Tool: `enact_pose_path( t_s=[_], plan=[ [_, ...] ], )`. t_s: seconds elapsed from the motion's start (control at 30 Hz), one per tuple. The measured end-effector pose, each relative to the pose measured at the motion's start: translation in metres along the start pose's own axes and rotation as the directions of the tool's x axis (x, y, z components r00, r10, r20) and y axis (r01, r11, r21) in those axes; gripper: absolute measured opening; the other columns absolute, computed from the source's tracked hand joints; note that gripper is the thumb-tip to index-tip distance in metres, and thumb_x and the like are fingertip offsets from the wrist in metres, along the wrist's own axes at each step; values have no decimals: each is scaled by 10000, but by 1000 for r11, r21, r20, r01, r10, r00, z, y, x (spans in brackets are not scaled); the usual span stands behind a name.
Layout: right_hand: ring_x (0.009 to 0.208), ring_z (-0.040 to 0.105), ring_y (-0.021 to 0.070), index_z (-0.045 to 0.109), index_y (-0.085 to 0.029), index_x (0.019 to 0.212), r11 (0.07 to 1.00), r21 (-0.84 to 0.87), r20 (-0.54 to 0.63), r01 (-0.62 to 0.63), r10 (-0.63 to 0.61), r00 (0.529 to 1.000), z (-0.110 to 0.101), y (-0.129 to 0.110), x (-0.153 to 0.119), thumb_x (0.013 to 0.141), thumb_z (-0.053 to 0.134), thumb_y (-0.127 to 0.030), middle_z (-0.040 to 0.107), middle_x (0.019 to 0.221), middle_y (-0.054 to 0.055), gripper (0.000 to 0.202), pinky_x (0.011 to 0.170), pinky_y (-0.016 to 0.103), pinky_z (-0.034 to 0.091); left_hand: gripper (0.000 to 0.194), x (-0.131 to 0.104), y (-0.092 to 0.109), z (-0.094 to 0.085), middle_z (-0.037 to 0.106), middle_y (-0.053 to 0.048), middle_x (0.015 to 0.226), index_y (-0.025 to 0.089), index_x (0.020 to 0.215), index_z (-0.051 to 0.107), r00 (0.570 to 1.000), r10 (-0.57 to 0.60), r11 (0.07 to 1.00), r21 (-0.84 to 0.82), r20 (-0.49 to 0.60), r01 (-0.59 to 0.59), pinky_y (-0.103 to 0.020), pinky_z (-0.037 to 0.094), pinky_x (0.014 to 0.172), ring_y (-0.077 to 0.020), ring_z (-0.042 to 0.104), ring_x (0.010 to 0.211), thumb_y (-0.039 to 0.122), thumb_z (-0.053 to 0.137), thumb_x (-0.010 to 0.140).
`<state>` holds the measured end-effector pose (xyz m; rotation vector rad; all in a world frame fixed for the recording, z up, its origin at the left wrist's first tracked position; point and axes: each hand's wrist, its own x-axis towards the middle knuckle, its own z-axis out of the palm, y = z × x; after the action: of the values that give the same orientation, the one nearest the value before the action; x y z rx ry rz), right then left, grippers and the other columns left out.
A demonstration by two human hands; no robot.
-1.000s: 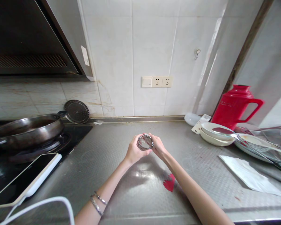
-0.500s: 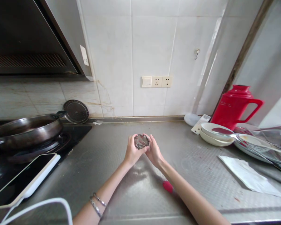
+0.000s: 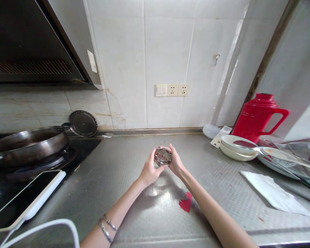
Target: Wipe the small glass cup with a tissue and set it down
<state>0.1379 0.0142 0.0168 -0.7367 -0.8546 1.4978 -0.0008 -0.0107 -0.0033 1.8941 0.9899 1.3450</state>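
Above the middle of the metal counter I hold a small glass dish (image 3: 163,156), round and see-through with a dark, wavy rim. My left hand (image 3: 150,171) is wrapped round its left side, with the thumb across the near side. The fingers of my right hand (image 3: 176,162) close on its right and far side. Reddish tints show inside the glass, but I cannot make out whether they are contents or reflections. Close to my right forearm, a red jagged-edged piece (image 3: 186,202) shows on the counter, partly hidden by the arm.
On the left, a steel pan (image 3: 31,144) sits on the black stove beside a phone (image 3: 26,196) with a white cable (image 3: 54,222). To the right are a red thermos (image 3: 257,117), stacked bowls (image 3: 237,153), plates (image 3: 286,167) and a white tissue (image 3: 272,193).
Both hands have shifted slightly right with the glass dish, which is now tilted differently. More of the red piece beside my right forearm shows, and its outline looks different.
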Motion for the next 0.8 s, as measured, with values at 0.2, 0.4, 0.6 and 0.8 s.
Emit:
enact_pose_path(
  t_s=[0.2,0.4,0.6,0.8],
  plan=[
    [920,670,237,641,-240,1016,994,94,-62,62,-57,996,18,24,-10,780,552,-561,716,1019,24,408,777,346,519,734,6,-5,-4,500,-69,1057,212,1230,472,971,36,991,136,-237,-3,-421,455,929,-262,556,1046,330,812,591],
    [998,638,229,643,-232,1001,992,29,-79,125,-122,989,20,28,-7,732,591,-575,718,1012,18,439,802,313,503,754,4,-12,0,490,-126,1164,175,1235,395,981,-22,1000,18,-195,25,-455,414,985,-276,533,1116,328,794,614],
    [867,683,248,664,-202,867,998,-57,-25,20,-22,999,5,6,0,741,539,-621,739,853,55,455,711,334,515,808,-2,-6,2,387,-165,1435,175,1432,182,993,-96,982,-157,70,106,-488,257,1129,-282,360,1349,367,635,791],
    [864,678,250,653,-221,864,997,27,-57,72,-70,996,8,12,-3,745,539,-615,732,850,39,427,732,348,525,738,3,-11,-1,472,-162,1350,163,1350,374,999,-19,996,-84,-27,17,-445,370,1071,-292,469,1256,313,715,713]
  ],
)
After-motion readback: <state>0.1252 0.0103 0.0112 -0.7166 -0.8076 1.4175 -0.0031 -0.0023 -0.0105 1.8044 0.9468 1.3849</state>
